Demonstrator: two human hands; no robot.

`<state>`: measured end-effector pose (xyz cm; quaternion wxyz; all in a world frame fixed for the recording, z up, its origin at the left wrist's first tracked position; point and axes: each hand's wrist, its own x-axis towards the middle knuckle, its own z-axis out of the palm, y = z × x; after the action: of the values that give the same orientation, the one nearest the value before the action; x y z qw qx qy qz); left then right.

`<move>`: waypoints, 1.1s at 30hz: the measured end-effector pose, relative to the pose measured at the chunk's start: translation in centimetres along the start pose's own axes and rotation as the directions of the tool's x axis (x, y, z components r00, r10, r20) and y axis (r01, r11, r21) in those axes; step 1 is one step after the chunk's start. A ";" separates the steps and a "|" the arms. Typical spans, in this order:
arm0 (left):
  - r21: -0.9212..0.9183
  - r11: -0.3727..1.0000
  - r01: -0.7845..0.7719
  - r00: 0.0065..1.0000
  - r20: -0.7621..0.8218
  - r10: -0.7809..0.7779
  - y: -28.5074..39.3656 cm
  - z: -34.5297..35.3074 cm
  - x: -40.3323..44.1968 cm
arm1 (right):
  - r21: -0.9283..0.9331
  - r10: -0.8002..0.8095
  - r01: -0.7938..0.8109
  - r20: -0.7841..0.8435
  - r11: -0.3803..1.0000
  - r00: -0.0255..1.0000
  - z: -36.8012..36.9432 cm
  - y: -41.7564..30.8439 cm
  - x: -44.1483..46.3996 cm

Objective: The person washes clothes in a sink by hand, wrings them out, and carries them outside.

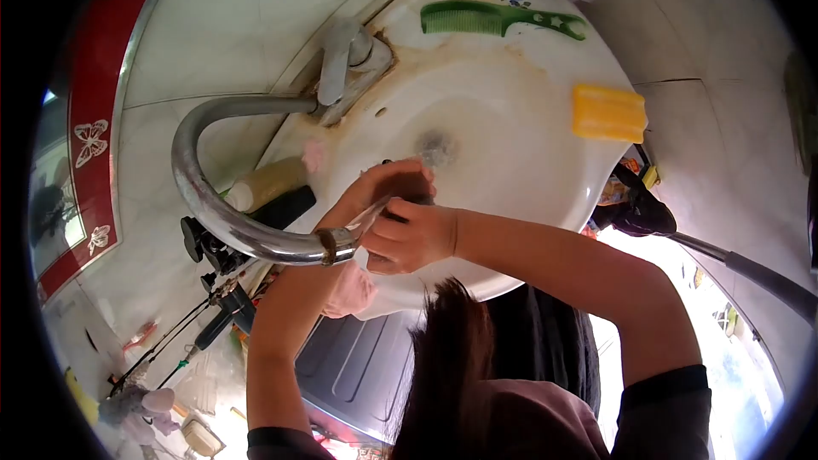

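Both hands meet under the mouth of the curved metal tap [226, 217], over the near side of the white sink [511, 111]. Clear water runs from the spout onto them. My left hand [394, 181] is bent with its fingers curled, and something dark, too hidden to name, shows between it and the other hand. My right hand [411, 237] lies just nearer to me, its fingers curled in close to the spout. What its fingertips hold, if anything, I cannot make out. Beyond the hands, water swirls around the drain [437, 146].
A green comb [503, 19] lies on the far rim, and a yellow soap bar [608, 112] on the right rim. The tap lever [334, 64] stands at the back left. A pale bottle [268, 185] is left of the sink, a dark grey bin lid [358, 366] below.
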<state>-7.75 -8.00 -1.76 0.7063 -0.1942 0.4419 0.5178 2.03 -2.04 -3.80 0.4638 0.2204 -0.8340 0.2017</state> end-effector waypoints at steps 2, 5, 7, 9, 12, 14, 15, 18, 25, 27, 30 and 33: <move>0.001 1.000 -0.018 0.999 0.035 0.017 0.4 0.2 -0.1 | 0.013 -0.044 0.044 0.015 0.999 0.999 -0.5 0.6 0.3; 0.030 0.988 -0.154 0.986 0.066 0.152 0.7 0.2 -0.1 | 0.049 -0.080 0.077 0.071 0.996 0.994 -0.9 2.3 0.8; -0.079 0.994 -0.072 0.987 -0.150 0.060 1.4 1.9 -0.6 | 0.074 -0.153 0.144 0.150 0.987 0.977 -1.1 3.4 0.6; -0.122 0.987 -0.108 0.963 -0.258 0.073 0.7 2.9 -1.2 | 0.097 -0.188 0.169 0.229 0.981 0.955 -1.5 3.5 0.2; -0.218 0.975 0.035 0.998 -0.039 -0.045 -0.4 1.3 -1.2 | 0.148 -0.052 0.017 0.240 0.989 0.969 -2.4 2.3 0.0; -0.113 0.968 -0.224 0.959 -0.200 0.199 -2.0 1.9 -2.0 | 0.233 -0.003 -0.069 0.295 0.970 0.956 -3.5 2.2 0.0; 0.026 0.890 -0.456 0.839 -0.321 0.439 -2.4 2.2 -2.3 | 0.316 0.033 -0.153 0.356 0.936 0.934 -3.9 2.1 -0.1; -0.052 0.743 -0.667 0.703 -0.375 0.604 -1.9 -0.2 -0.6 | 0.361 0.515 -0.637 0.382 0.681 0.768 -4.8 -0.2 -0.8; 0.604 -0.118 -0.788 -0.056 0.121 0.991 -4.1 2.0 -0.4 | 0.489 0.460 0.210 0.871 -0.847 -0.172 -2.7 -0.3 2.0; 0.581 -0.130 -0.804 -0.038 0.167 0.985 -4.0 1.7 -0.6 | 0.368 0.380 0.446 0.923 -0.816 -0.066 -1.7 0.4 0.8; 0.589 -0.338 -0.734 0.044 0.538 0.842 -3.8 1.1 -1.1 | 0.335 0.391 0.461 0.920 -0.822 0.028 -0.6 0.3 0.3; 0.413 -0.199 -0.889 -0.088 0.271 0.958 -4.8 2.2 0.0 | 0.524 0.504 0.448 0.846 -0.724 -0.174 -0.4 -0.4 1.8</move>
<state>-2.42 -8.22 -1.49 0.0803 0.3391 0.5980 0.7218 1.67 -2.47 -2.04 0.0420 -0.3316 0.1365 0.9325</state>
